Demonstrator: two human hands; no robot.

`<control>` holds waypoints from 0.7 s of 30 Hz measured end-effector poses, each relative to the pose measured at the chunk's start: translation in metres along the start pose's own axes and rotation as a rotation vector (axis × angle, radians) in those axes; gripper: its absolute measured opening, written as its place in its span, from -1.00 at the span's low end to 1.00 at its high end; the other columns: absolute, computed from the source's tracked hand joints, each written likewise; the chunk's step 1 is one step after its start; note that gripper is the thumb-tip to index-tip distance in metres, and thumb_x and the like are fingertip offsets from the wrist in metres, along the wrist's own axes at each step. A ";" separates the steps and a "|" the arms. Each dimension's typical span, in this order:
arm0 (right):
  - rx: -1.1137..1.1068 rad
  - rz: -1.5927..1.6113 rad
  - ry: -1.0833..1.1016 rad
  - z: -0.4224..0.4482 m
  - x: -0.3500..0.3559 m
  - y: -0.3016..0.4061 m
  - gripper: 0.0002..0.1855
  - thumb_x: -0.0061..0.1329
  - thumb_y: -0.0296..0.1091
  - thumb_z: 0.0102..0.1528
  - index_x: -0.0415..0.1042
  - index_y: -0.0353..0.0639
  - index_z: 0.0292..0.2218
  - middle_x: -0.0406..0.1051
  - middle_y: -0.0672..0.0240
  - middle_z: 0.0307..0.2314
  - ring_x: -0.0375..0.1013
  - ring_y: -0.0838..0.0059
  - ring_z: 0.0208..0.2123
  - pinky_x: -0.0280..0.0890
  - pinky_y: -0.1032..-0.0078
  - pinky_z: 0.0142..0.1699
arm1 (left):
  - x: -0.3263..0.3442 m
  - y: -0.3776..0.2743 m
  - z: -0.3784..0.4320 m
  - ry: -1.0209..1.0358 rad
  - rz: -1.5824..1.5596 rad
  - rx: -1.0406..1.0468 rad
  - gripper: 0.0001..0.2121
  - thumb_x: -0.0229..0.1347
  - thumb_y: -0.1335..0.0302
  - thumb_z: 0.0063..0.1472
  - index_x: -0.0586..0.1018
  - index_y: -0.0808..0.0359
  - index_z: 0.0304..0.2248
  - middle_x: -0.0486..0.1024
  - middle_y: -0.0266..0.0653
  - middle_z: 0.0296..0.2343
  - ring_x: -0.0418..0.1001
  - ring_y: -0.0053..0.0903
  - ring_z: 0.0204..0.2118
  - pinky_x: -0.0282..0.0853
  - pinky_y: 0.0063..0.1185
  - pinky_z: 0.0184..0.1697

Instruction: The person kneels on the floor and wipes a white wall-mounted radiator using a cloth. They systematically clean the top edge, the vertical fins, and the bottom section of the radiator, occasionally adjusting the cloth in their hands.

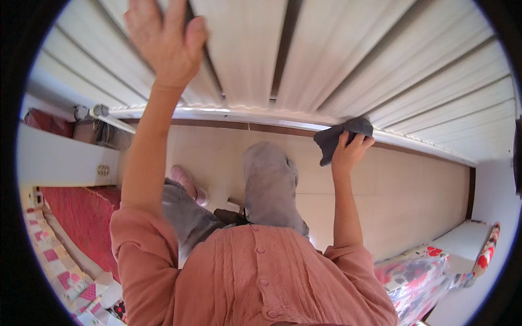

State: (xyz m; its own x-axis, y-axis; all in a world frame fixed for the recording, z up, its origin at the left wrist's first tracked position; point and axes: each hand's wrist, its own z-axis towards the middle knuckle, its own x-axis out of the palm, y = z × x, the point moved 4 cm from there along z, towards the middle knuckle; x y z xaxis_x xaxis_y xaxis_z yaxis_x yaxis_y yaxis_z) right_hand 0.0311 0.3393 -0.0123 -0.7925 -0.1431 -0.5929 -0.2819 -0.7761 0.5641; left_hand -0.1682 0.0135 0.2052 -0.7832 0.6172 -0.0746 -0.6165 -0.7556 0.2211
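Note:
My left hand (165,45) is spread over the white ribbed panels (248,53), close to one of the dark gaps between them. Its fingertips run out of the picture at the top, and I cannot tell whether the palm presses on the surface. A dark grey cloth (332,140) is gripped in my right hand (350,153). Part of the cloth lies against the white bottom rail (285,122) that runs along the lower ends of the panels. Several panels fan out from this rail, with dark gaps between some of them.
Below the rail is a beige tiled floor (408,191). My knee (271,179) and a pink shoe (185,183) are close under my arms. A white cabinet (69,157) and a red cloth (81,220) flank me on the left; a plastic-wrapped patterned item (416,277) lies at lower right.

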 end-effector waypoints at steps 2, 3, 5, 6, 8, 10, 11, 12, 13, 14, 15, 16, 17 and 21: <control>0.044 0.239 0.105 -0.008 0.007 0.009 -0.65 -0.07 -0.41 0.15 0.32 -0.33 -0.05 0.18 0.04 -0.15 0.30 0.06 -0.18 0.24 0.28 -0.06 | -0.002 0.000 0.000 -0.009 0.009 -0.037 -0.58 0.00 0.31 0.21 0.44 0.31 0.03 0.14 0.17 0.13 0.11 0.03 0.16 -0.02 -0.18 0.19; 0.071 0.359 0.158 -0.012 0.010 0.014 -0.66 -0.08 -0.42 0.16 0.31 -0.33 -0.04 0.19 0.08 -0.15 0.31 0.13 -0.19 0.24 0.31 -0.05 | -0.005 -0.003 0.003 -0.035 -0.008 -0.060 -0.62 -0.01 0.33 0.20 0.46 0.32 -0.03 0.23 0.11 0.06 0.19 -0.02 0.11 0.03 -0.20 0.15; 0.303 0.787 0.378 -0.013 0.001 0.040 -0.63 -0.12 -0.36 0.19 0.32 -0.31 0.00 0.31 0.24 -0.10 0.34 0.37 -0.11 0.21 0.42 0.03 | -0.021 -0.008 -0.001 0.051 -0.208 -0.170 -0.59 0.08 0.43 0.16 0.45 0.31 0.02 0.19 0.12 0.14 0.15 -0.01 0.16 0.00 -0.21 0.19; 0.461 1.002 0.464 -0.017 -0.004 0.047 -0.60 -0.13 -0.33 0.20 0.31 -0.30 0.03 0.31 0.26 -0.06 0.33 0.40 -0.07 0.19 0.43 0.08 | -0.032 -0.016 -0.011 0.136 -0.260 -0.267 -0.62 0.09 0.48 0.16 0.46 0.31 -0.01 0.28 0.05 0.07 0.24 -0.08 0.09 0.09 -0.27 0.14; 0.597 1.245 0.546 -0.026 -0.010 0.067 -0.52 -0.15 -0.19 0.21 0.29 -0.26 0.08 0.35 0.27 -0.02 0.34 0.43 -0.03 0.19 0.44 0.12 | -0.057 -0.040 -0.047 0.403 -0.492 -0.540 -0.66 0.08 0.50 0.18 0.45 0.33 -0.03 0.43 -0.07 -0.07 0.38 -0.21 -0.03 0.23 -0.37 0.05; 0.594 1.257 0.636 -0.031 -0.015 0.100 -0.51 -0.16 -0.19 0.21 0.28 -0.26 0.09 0.35 0.27 -0.04 0.35 0.42 -0.04 0.23 0.43 0.08 | -0.084 -0.074 -0.075 0.859 -0.783 -0.867 -0.67 0.07 0.47 0.24 0.41 0.33 -0.02 0.50 -0.15 -0.19 0.47 -0.34 -0.15 0.35 -0.50 -0.07; 0.571 1.258 0.682 -0.034 -0.014 0.116 -0.53 -0.18 -0.22 0.21 0.29 -0.28 0.08 0.35 0.27 -0.05 0.35 0.43 -0.04 0.23 0.44 0.07 | -0.095 -0.090 -0.085 0.840 -0.944 -0.912 -0.68 0.06 0.44 0.26 0.41 0.34 -0.01 0.50 -0.18 -0.20 0.47 -0.38 -0.15 0.35 -0.49 -0.06; 0.438 1.113 0.752 -0.038 -0.011 0.133 -0.55 -0.19 -0.25 0.21 0.31 -0.28 0.06 0.35 0.28 -0.05 0.35 0.43 -0.06 0.23 0.44 0.07 | -0.106 -0.105 -0.098 0.812 -1.097 -0.959 -0.68 0.05 0.42 0.28 0.41 0.34 -0.01 0.50 -0.21 -0.20 0.47 -0.41 -0.16 0.35 -0.49 -0.05; 0.306 0.960 0.802 -0.045 -0.007 0.151 -0.57 -0.20 -0.27 0.21 0.32 -0.29 0.05 0.35 0.29 -0.06 0.36 0.44 -0.07 0.22 0.44 0.08 | -0.114 -0.114 -0.107 0.797 -1.166 -1.096 -0.66 0.05 0.40 0.28 0.41 0.35 0.00 0.50 -0.22 -0.19 0.47 -0.43 -0.16 0.36 -0.49 -0.05; 0.049 0.830 0.790 -0.047 -0.014 0.185 -0.60 -0.19 -0.44 0.15 0.33 -0.31 0.03 0.35 0.20 -0.07 0.32 0.28 -0.03 0.15 0.43 0.12 | -0.121 -0.123 -0.115 0.774 -1.236 -1.234 -0.65 0.06 0.37 0.29 0.41 0.37 0.00 0.50 -0.23 -0.18 0.48 -0.45 -0.16 0.37 -0.49 -0.04; -0.239 0.625 0.818 -0.054 -0.011 0.205 -0.56 -0.15 -0.46 0.15 0.30 -0.32 0.06 0.28 0.11 0.04 0.27 0.12 0.05 0.09 0.35 0.18 | -0.126 -0.126 -0.124 0.742 -1.305 -1.369 -0.63 0.07 0.35 0.29 0.40 0.38 0.01 0.50 -0.24 -0.18 0.48 -0.47 -0.16 0.37 -0.49 -0.04; -0.367 0.584 0.817 -0.064 -0.007 0.217 -0.54 -0.11 -0.46 0.13 0.29 -0.30 0.08 0.25 0.07 0.08 0.24 0.07 0.09 0.07 0.32 0.20 | -0.126 -0.121 -0.138 0.588 -1.335 -1.526 -0.60 0.07 0.31 0.29 0.40 0.39 0.01 0.50 -0.23 -0.16 0.48 -0.48 -0.14 0.37 -0.48 -0.03; -0.495 0.544 0.811 -0.073 -0.004 0.228 -0.51 -0.06 -0.45 0.12 0.29 -0.27 0.09 0.21 0.03 0.12 0.21 0.03 0.12 0.05 0.30 0.22 | -0.125 -0.115 -0.157 0.423 -1.361 -1.674 -0.58 0.07 0.27 0.28 0.40 0.40 0.01 0.50 -0.23 -0.15 0.48 -0.48 -0.13 0.37 -0.48 -0.02; -0.527 0.540 0.895 -0.061 -0.002 0.259 -0.49 0.01 -0.40 0.11 0.30 -0.26 0.09 0.24 0.05 0.12 0.19 0.07 0.17 0.05 0.26 0.24 | -0.144 -0.072 -0.212 0.088 -1.288 -2.233 -0.52 0.05 0.13 0.28 0.44 0.40 -0.03 0.51 -0.21 -0.19 0.48 -0.55 -0.18 0.39 -0.56 -0.10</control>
State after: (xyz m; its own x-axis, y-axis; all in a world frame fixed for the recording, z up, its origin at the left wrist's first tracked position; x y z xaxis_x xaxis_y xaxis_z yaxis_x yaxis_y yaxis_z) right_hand -0.0074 0.1013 0.1005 -0.0182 -0.7503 -0.6608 0.4004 -0.6111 0.6829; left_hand -0.0282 -0.0672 -0.0065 -0.1609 0.7450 0.6474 0.3148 0.6604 -0.6817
